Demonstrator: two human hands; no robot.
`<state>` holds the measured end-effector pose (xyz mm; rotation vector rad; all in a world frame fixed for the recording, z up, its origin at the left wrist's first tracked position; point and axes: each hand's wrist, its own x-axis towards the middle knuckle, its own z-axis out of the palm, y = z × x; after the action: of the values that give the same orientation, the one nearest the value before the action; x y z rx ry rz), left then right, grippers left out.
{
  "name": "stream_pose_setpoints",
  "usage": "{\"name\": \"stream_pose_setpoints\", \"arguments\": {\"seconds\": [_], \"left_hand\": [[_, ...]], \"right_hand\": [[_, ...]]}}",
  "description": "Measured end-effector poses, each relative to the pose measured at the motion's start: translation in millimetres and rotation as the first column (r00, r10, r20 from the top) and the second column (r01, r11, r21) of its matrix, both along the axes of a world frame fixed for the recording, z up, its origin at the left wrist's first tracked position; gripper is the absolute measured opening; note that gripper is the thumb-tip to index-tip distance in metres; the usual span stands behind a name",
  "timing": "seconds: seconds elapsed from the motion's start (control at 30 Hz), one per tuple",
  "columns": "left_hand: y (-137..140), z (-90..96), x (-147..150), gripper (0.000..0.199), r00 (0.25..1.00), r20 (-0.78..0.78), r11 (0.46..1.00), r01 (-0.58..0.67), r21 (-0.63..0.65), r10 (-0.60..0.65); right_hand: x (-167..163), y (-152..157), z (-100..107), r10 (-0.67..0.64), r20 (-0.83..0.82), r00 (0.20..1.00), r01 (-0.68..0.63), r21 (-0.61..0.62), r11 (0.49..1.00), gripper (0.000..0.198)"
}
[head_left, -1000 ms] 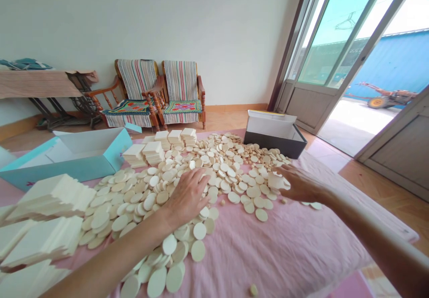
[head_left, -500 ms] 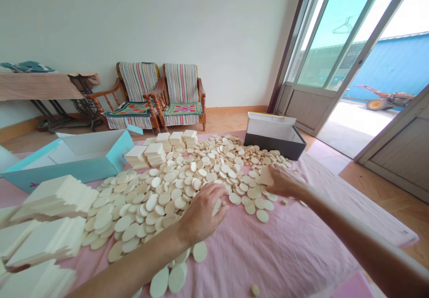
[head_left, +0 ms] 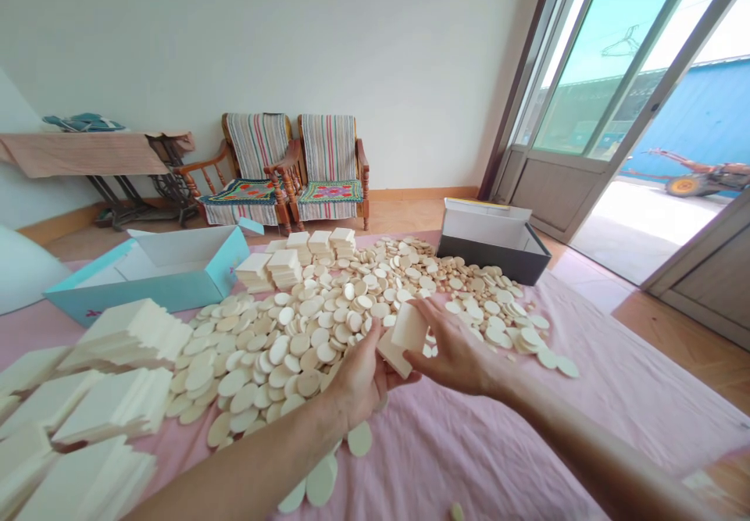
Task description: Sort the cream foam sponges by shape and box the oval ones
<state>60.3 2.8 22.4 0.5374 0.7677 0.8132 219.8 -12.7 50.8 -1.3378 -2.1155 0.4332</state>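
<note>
My left hand and my right hand meet above the front edge of a heap of pale wooden discs. A thin square wooden piece is pinched between the fingers and thumb of my right hand. It overlaps another square wooden piece, which rests in my left hand with the thumb up along its side. How many squares lie together there is hard to make out. Loose discs are scattered to the right of my right hand.
Stacks of square wooden pieces stand at the left, with smaller stacks farther back. A turquoise box is at the back left and a black box at the back right, all on a pink cloth. Two armchairs stand beyond.
My right hand has come left from the far right of the heap, bringing a square piece to my left hand. My left hand has turned palm-up and now holds a square. Discs at right have shifted.
</note>
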Motion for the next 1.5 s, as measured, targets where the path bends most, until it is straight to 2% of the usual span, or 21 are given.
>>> {"name": "stream_pose_setpoints", "arguments": {"seconds": [0.13, 0.2, 0.27, 0.33, 0.47, 0.53, 0.6, 0.63, 0.67, 0.73, 0.8, 0.83, 0.87, 0.93, 1.1, 1.27, 1.33, 1.4, 1.5], "left_hand": [[4, 2.3, -16, 0.064, 0.965, -0.180, 0.980, 0.199, 0.025, -0.191], [5, 2.2, -19, 0.071, 0.926, -0.285, 0.965, 0.261, 0.005, -0.249], [5, 2.0, -20, 0.074, 0.899, -0.355, 0.962, 0.274, 0.004, -0.255], [2, 2.6, -20, 0.071, 0.902, -0.354, 0.960, 0.277, 0.038, -0.246], [-7, 5.8, -23, 0.051, 0.935, -0.294, 0.951, 0.258, 0.172, -0.201], [-10, 7.7, -26, 0.049, 0.935, -0.333, 0.951, 0.209, 0.229, -0.126], [-11, 10.4, -32, 0.049, 0.931, -0.363, 0.953, 0.143, 0.267, -0.038], [-11, 12.2, -37, 0.047, 0.932, -0.362, 0.953, 0.109, 0.282, 0.001], [-11, 14.4, -42, 0.044, 0.934, -0.355, 0.951, 0.077, 0.298, 0.036], [-11, 19.3, -54, 0.040, 0.938, -0.333, 0.942, 0.021, 0.335, 0.097], [-12, 23.8, -67, 0.037, 0.938, -0.311, 0.931, -0.030, 0.364, 0.152], [-12, 25.4, -73, 0.036, 0.936, -0.305, 0.927, -0.055, 0.371, 0.178], [-13, 26.3, -79, 0.036, 0.932, -0.304, 0.926, -0.078, 0.370, 0.200], [-13, 26.5, -88, 0.037, 0.922, -0.309, 0.924, -0.113, 0.365, 0.234], [-8, 21.5, -96, 0.046, 0.878, -0.326, 0.886, -0.197, 0.419, 0.350], [-4, 15.6, -94, 0.053, 0.818, -0.324, 0.824, -0.285, 0.490, 0.475], [-3, 13.6, -94, 0.049, 0.798, -0.316, 0.796, -0.305, 0.523, 0.513], [-2, 11.5, -96, 0.047, 0.783, -0.304, 0.772, -0.322, 0.549, 0.543], [0, 7.4, -99, 0.045, 0.783, -0.291, 0.768, -0.337, 0.545, 0.550]], "right_hand": [[-1, -11, 5, 0.274, 0.055, 0.960, -0.275, 0.025, 0.961, 0.056], [-6, -16, 4, 0.337, 0.074, 0.939, -0.338, 0.009, 0.941, 0.057], [-12, -19, 0, 0.345, 0.084, 0.935, -0.346, -0.002, 0.938, 0.055], [-17, -23, -6, 0.322, 0.082, 0.943, -0.323, -0.004, 0.947, 0.050], [-21, -26, -17, 0.158, 0.008, 0.987, -0.158, 0.040, 0.987, 0.042], [-18, -22, -18, 0.138, -0.023, 0.990, -0.136, 0.047, 0.990, 0.055], [-11, -10, -17, 0.182, -0.044, 0.982, -0.182, 0.024, 0.983, 0.070], [-6, -1, -16, 0.189, -0.053, 0.981, -0.189, 0.005, 0.982, 0.072], [0, 9, -16, 0.159, -0.050, 0.986, -0.159, -0.010, 0.987, 0.068], [11, 32, -20, -0.036, 0.027, 0.999, 0.037, -0.013, 0.999, 0.055], [17, 54, -27, -0.272, 0.180, 0.945, 0.278, -0.005, 0.961, 0.052], [17, 63, -32, -0.350, 0.248, 0.903, 0.364, -0.010, 0.931, 0.054], [15, 70, -37, -0.391, 0.294, 0.872, 0.417, -0.028, 0.909, 0.057], [3, 80, -46, -0.399, 0.303, 0.866, 0.438, -0.074, 0.896, 0.061], [-44, 88, -55, -0.348, 0.166, 0.923, 0.367, -0.094, 0.926, 0.065], [-82, 87, -53, -0.273, -0.014, 0.962, 0.274, 0.030, 0.961, 0.062], [-92, 84, -49, -0.150, -0.064, 0.987, 0.154, 0.076, 0.985, 0.066], [-97, 81, -42, 0.027, -0.086, 0.996, -0.016, 0.122, 0.992, 0.070], [-87, 90, -27, 0.238, -0.087, 0.967, -0.219, 0.183, 0.959, 0.059]]}}
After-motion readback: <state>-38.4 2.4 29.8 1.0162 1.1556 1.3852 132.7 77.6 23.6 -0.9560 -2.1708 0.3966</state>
